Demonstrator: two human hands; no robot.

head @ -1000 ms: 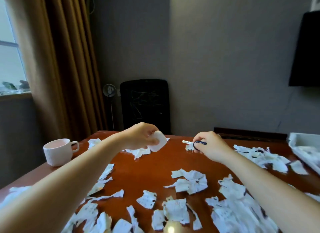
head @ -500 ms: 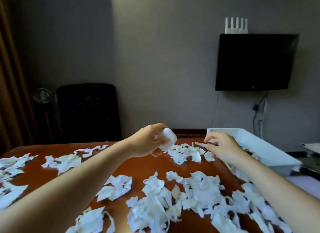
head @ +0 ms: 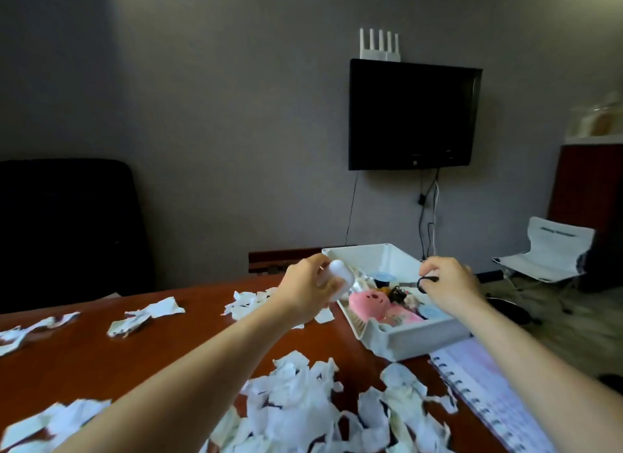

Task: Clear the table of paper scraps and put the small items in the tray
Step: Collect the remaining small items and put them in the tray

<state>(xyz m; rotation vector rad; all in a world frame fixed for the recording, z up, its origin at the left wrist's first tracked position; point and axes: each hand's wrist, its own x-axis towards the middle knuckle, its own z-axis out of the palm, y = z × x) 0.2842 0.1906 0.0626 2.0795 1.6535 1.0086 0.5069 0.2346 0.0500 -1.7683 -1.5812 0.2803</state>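
Note:
A white tray [head: 409, 338] stands at the table's right edge and holds several small items, among them a pink rounded one [head: 369, 305]. My left hand [head: 308, 289] grips a small white rounded case [head: 339, 279] just left of the tray's near-left rim. Over the tray's middle, my right hand [head: 450, 290] pinches small dark-handled scissors [head: 425, 281]. Torn white paper scraps [head: 303, 402] lie scattered over the brown table [head: 101, 358].
A spiral notebook [head: 485, 381] lies at the table's right edge, in front of the tray. A black office chair [head: 67, 230] stands behind the table on the left. A dark screen [head: 413, 115] hangs on the wall, with a white folding chair [head: 546, 250] at the right.
Both hands have moved right with their items, to the tray; my view has swung right, so the tray's inside now shows.

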